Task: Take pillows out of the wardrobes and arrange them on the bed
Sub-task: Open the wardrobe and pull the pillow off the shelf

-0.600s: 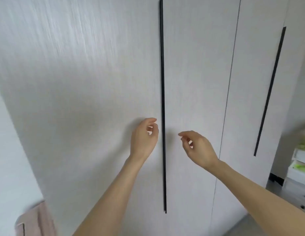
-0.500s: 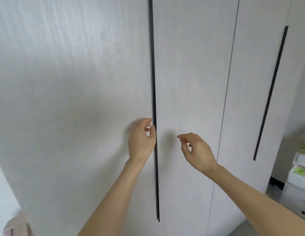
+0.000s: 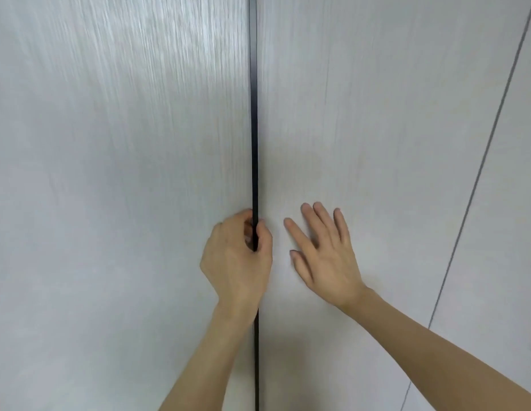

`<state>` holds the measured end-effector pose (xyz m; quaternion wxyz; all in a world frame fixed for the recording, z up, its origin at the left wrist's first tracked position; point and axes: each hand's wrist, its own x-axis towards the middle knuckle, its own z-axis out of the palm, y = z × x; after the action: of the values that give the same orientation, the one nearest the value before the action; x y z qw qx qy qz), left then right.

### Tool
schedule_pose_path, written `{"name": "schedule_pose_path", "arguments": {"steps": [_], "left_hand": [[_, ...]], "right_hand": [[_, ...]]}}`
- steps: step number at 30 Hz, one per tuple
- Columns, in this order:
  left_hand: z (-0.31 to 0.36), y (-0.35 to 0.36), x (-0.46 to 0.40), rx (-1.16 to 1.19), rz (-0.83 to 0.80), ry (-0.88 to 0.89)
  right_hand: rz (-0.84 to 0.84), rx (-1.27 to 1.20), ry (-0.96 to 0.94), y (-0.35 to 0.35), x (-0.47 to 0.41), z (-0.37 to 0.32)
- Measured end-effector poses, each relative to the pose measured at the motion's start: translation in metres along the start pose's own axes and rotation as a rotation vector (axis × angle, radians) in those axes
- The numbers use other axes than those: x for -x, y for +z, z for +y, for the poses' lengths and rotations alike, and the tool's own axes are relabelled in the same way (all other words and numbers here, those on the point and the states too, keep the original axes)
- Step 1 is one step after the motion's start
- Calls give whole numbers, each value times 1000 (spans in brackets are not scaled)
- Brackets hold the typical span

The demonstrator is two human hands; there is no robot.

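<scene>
Right up against the wardrobe, we are curling our left hand [image 3: 237,256] around the long black handle strip [image 3: 253,114] that runs down the seam between two pale doors. The fingers are hooking in behind the strip from the left while the thumb is closing over it from the right, so the grip is narrow and tight on the handle itself, at about the height where a pull gets good leverage without bending the strip.

Just beside it, our right hand [image 3: 323,250] is lying flat with fingers spread on the right door [image 3: 377,143], holding nothing. We judge that it is pressing there to keep that door still, so that only the left door [image 3: 116,173] swings when we pull; it may equally be steadying us this close to the panel.

Both doors are sitting flush and closed, with no gap showing along the seam. A further door [image 3: 510,203] is standing beyond a thin joint on the right. The pillows are not visible anywhere; given the task, we take it they are behind these doors, and the bed is out of view too. So we are only at the opening step, with nothing taken out yet. A steady pull outward seems right, keeping the fingertips clear of the neighbouring edge.
</scene>
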<state>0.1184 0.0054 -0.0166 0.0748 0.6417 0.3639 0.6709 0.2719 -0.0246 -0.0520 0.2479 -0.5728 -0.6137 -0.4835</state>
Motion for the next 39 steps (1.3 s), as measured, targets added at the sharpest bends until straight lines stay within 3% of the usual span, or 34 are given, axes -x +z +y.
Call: {"name": "schedule_pose_path", "arguments": {"steps": [7,15,23,26,30,39], "left_hand": [[5,5,4,-91,69,-10],[23,0,17,-195,11,-100],[67,-41,52,-239,68,-189],[83,-75,68,-270,114,-210],[99,-126,87,-333,149,-237],[112,-228,103,-315,225,-251]], "right_hand": [[178,21,-89,32,3,12],[76,-99,-112,11,4,17],[-196,-546,-117,-49,23,24],[-235,-793,-216,-67,40,9],[-330,-1103,-361,-95,46,-33],[-407,-1413,-606,-144,33,-149]]}}
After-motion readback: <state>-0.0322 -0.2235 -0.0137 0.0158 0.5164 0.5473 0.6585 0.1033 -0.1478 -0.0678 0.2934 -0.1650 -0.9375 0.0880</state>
